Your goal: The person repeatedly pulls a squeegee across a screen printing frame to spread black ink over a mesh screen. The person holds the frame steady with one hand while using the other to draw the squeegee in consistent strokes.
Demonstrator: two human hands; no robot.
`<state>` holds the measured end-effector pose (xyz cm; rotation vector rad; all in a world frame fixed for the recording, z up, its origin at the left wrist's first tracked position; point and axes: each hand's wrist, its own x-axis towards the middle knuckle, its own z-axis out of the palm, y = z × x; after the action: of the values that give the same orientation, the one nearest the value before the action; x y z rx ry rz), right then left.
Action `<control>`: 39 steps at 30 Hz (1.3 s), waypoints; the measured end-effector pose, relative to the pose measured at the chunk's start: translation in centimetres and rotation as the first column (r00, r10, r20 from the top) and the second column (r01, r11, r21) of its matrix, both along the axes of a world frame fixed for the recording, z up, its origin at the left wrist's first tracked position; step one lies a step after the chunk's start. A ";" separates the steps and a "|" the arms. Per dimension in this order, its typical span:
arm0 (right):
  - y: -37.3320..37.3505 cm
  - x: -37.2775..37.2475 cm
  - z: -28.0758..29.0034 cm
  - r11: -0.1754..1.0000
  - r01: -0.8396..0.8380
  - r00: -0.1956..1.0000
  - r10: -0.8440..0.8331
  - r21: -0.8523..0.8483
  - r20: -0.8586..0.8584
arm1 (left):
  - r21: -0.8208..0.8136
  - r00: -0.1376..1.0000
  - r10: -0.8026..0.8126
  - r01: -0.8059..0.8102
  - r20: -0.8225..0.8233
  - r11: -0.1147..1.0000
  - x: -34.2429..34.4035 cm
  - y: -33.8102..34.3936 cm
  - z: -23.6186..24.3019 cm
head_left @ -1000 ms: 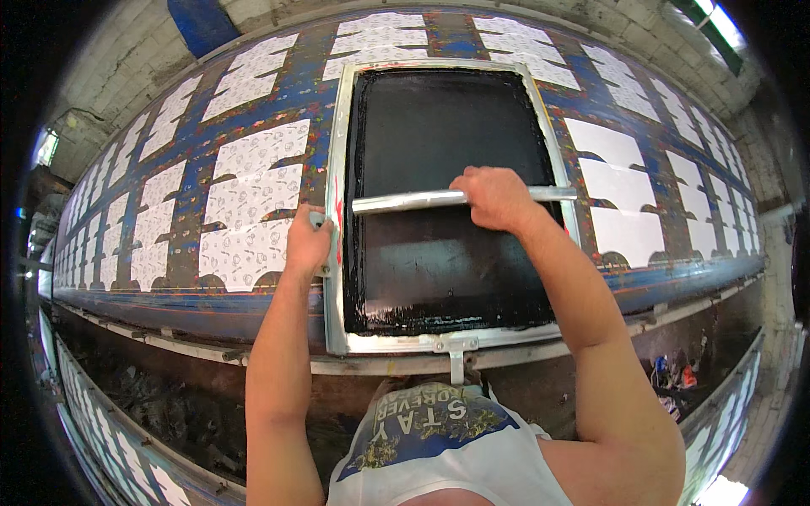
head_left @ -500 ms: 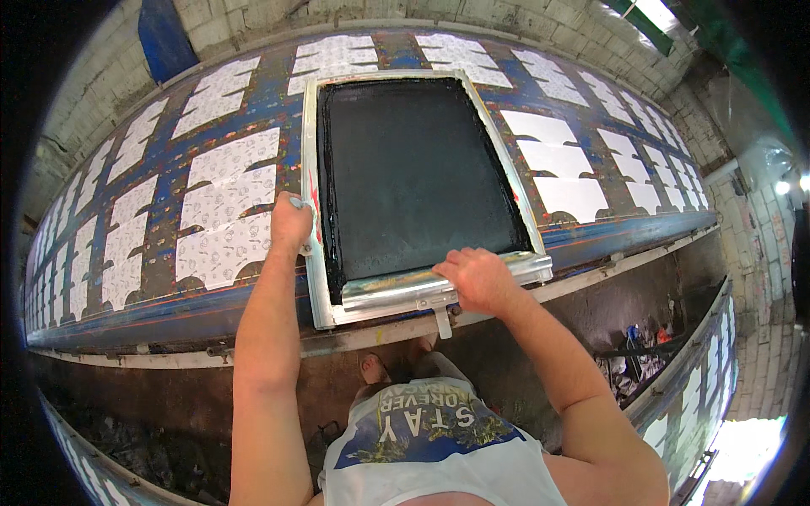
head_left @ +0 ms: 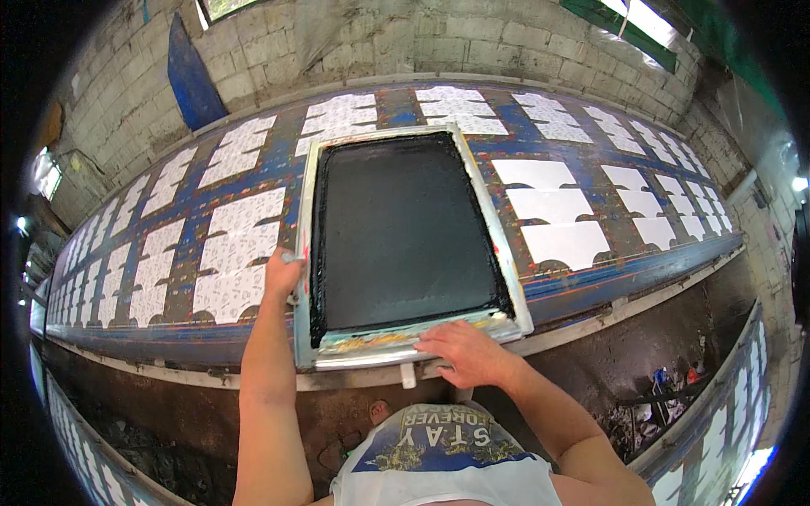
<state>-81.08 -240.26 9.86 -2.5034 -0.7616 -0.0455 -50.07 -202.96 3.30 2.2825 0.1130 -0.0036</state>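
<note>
A screen printing frame [head_left: 515, 287] with a black mesh panel lies over the near side of a long printing table. Along its inner edges runs a thick black ink border. My left hand [head_left: 283, 274] is closed round a grip on the frame's left side; the palm hides most of that grip. At the near rail, my right hand [head_left: 464, 350] has its fingers over the top and its thumb lower down, holding the frame. Yellow stains mark this rail, and a small pale tab [head_left: 408, 375] sticks out beneath it. Whatever lies under the mesh is hidden.
White cut fabric pieces lie in rows; a printed piece [head_left: 240, 240] is left of the frame and a plain one [head_left: 553, 202] right. A rail [head_left: 582, 320] edges the long table [head_left: 641, 274]. Another table [head_left: 717, 438] stands behind me at the lower right. Block walls rise beyond.
The frame's near rail now shows its stained top rather than mostly its shiny front face, so its tilt differs. Both hands stay on it. My view has shifted, showing more back wall.
</note>
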 end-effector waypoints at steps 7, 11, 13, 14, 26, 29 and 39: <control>-12.5 -4.2 -1.2 0.853 0.441 0.875 -0.478 0.278 0.076 | 0.174 0.991 0.088 -0.105 0.104 0.979 0.4 -1.7 0.0; -16.4 -4.6 -3.7 0.698 0.661 0.735 -0.676 0.276 -0.051 | 0.264 0.994 0.106 -0.107 0.016 0.959 0.1 -2.2 1.1; -17.5 -4.3 -5.2 0.586 0.760 0.650 -0.666 0.282 -0.366 | 0.318 0.992 0.118 -0.127 0.047 0.940 0.2 -2.4 1.1; -17.8 -4.0 -6.1 0.522 0.806 0.584 -0.623 0.281 -0.521 | 0.305 0.993 0.106 -0.115 0.045 0.945 0.3 -2.4 1.0; -17.4 -2.1 -8.9 0.391 0.880 0.469 -0.633 0.268 -0.616 | -0.229 0.992 0.063 -0.086 -0.106 0.970 2.1 2.2 -3.2; -16.8 -1.6 -8.6 0.246 0.924 0.381 -0.647 0.291 -0.661 | -0.343 0.987 0.035 -0.088 -0.159 0.935 2.4 3.0 -4.3; -18.1 -2.0 -0.1 0.318 0.821 0.566 -0.571 0.475 -0.595 | -0.354 0.982 0.089 -0.144 -0.166 0.924 1.7 0.0 0.0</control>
<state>-83.11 -258.35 9.76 -1.7610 0.5297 -0.2000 -48.35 -202.91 3.30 1.8973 0.3009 -0.1214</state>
